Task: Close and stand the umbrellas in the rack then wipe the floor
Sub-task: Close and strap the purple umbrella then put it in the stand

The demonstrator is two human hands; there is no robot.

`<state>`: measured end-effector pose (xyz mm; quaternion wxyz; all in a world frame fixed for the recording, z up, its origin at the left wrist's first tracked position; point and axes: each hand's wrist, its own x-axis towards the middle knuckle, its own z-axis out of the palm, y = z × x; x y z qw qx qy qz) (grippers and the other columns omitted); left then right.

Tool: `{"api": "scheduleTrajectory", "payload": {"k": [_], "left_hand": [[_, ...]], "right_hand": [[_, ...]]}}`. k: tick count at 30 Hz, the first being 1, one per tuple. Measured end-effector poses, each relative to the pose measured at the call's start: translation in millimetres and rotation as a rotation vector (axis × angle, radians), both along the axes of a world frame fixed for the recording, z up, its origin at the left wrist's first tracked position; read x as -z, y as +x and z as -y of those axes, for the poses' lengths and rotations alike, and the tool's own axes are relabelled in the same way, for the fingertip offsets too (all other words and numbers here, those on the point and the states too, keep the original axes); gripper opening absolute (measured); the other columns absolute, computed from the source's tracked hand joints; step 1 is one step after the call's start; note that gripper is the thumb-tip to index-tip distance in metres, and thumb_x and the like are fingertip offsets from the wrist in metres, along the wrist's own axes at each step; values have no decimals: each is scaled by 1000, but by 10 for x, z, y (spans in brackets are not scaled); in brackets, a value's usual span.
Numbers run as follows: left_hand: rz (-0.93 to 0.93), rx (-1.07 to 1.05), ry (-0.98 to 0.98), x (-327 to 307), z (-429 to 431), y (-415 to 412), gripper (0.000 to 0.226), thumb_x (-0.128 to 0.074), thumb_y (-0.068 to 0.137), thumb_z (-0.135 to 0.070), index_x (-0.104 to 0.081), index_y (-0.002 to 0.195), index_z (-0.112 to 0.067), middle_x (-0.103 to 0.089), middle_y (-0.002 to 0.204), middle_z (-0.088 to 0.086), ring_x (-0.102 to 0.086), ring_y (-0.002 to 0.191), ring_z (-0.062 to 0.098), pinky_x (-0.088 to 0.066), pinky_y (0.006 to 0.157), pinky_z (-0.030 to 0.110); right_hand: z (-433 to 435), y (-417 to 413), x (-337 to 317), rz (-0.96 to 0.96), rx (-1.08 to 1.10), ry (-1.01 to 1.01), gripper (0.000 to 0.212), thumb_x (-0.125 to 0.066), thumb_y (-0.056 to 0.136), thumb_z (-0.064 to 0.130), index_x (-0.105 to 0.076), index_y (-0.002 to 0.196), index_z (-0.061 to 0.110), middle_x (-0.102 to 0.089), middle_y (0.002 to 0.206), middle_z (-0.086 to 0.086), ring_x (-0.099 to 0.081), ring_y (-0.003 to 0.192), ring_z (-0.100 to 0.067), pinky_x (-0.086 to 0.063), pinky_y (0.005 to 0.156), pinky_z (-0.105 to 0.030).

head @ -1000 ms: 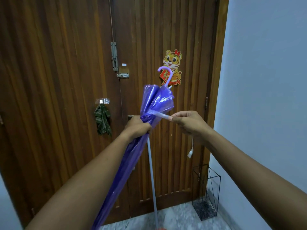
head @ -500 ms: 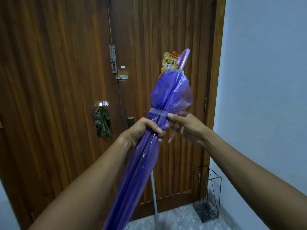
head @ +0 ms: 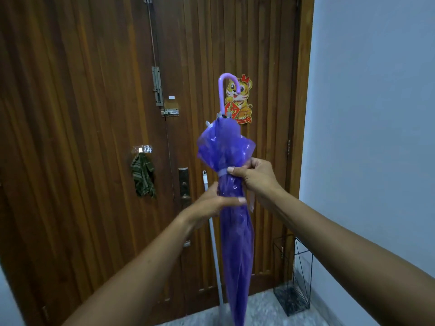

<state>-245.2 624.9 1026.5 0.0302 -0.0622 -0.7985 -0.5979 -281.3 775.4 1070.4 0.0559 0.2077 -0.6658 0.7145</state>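
Note:
A folded purple see-through umbrella [head: 236, 243] hangs upright in front of me, its lilac hooked handle at the top and its tip down near the floor. A pale strap circles the canopy just below its ruffled upper edge. My left hand [head: 213, 203] wraps the folded canopy below the strap. My right hand [head: 255, 176] pinches the strap and canopy at the right side. The black wire umbrella rack [head: 293, 276] stands on the floor in the corner at the lower right, and nothing shows inside it.
A brown wooden double door [head: 94, 137] fills the view, with a bolt, a tiger sticker [head: 240, 100] and a striped cloth [head: 143, 177] on a hook. A white pole [head: 213, 236] leans on the door behind the umbrella. Pale wall [head: 376, 114] at right, speckled floor [head: 266, 311] below.
The umbrella swung from leaning left to upright, and its handle turned. The strap that my right hand pulled out to the side now lies around the canopy, with that hand pressed against it.

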Motion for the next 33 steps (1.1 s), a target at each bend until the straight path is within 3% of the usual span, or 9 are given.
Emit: {"api": "scheduleTrajectory", "payload": {"k": [3, 6, 10, 16, 21, 25, 27, 30, 33], "left_hand": [[-170, -143, 49, 145, -203, -26, 77, -90, 67, -13, -50, 131, -22, -70, 116, 0, -71, 103, 14, -58, 82, 27], [-195, -305, 147, 125, -273, 27, 46, -76, 74, 3, -60, 115, -12, -71, 92, 6, -73, 72, 10, -53, 58, 15], [-149, -364, 239, 47, -156, 45, 30, -62, 68, 12, -62, 92, -6, -61, 73, 7, -64, 56, 14, -50, 53, 25], [-84, -312, 411, -105, -91, 123, 21, -52, 42, 5, -48, 58, -8, -46, 50, 8, -49, 48, 24, -42, 52, 29], [101, 124, 649, -183, -72, 204, 33, -45, 42, 3, -50, 74, -4, -42, 58, 4, -44, 42, 14, -49, 58, 28], [193, 469, 679, -253, -47, 224, 43, -56, 42, -3, -61, 85, -2, -48, 62, 6, -47, 46, 14, -49, 67, 32], [237, 592, 645, -262, -23, 189, 45, -61, 45, -8, -62, 89, 0, -52, 64, 8, -52, 50, 17, -50, 74, 36], [261, 643, 567, -251, 0, 152, 51, -64, 50, -11, -59, 98, 6, -60, 72, 15, -62, 63, 28, -49, 83, 43], [220, 425, 406, -181, 14, 142, 51, -60, 61, -14, -59, 107, 8, -64, 88, 23, -66, 80, 37, -50, 86, 47]], "right_hand": [[100, 66, 8, -10, -8, 123, 24, -87, 75, 17, -63, 72, 14, -74, 91, -16, -75, 86, -27, -63, 80, -42], [42, 104, -149, -46, -122, 285, 24, -87, 75, 21, -69, 79, 6, -75, 88, -9, -75, 81, -17, -62, 71, -29], [-103, 138, -284, -164, -141, 467, 17, -81, 81, 17, -76, 85, 2, -74, 79, -1, -73, 76, -7, -55, 66, -20], [-220, 95, -210, -181, -121, 427, 25, -77, 86, 26, -71, 78, 3, -70, 71, -2, -71, 71, -5, -51, 75, -22], [-271, 55, -166, -101, -144, 383, 35, -78, 82, 40, -63, 76, 9, -58, 63, 0, -47, 49, -5, -40, 46, -17], [-317, 50, -164, 36, -317, 312, 46, -75, 84, 43, -67, 114, 9, -58, 73, 0, -36, 50, -6, -29, 49, -21], [-340, 57, -150, 100, -426, 276, 38, -73, 86, 38, -67, 115, 14, -62, 70, 4, -42, 53, -6, -35, 56, -22], [-343, 33, -100, 143, -476, 160, 32, -77, 82, 27, -66, 108, 11, -68, 90, -9, -63, 75, -16, -48, 72, -29], [-315, -27, -66, 58, -393, 130, 35, -79, 82, 20, -66, 111, 7, -71, 99, -13, -70, 86, -23, -54, 70, -26]]}}
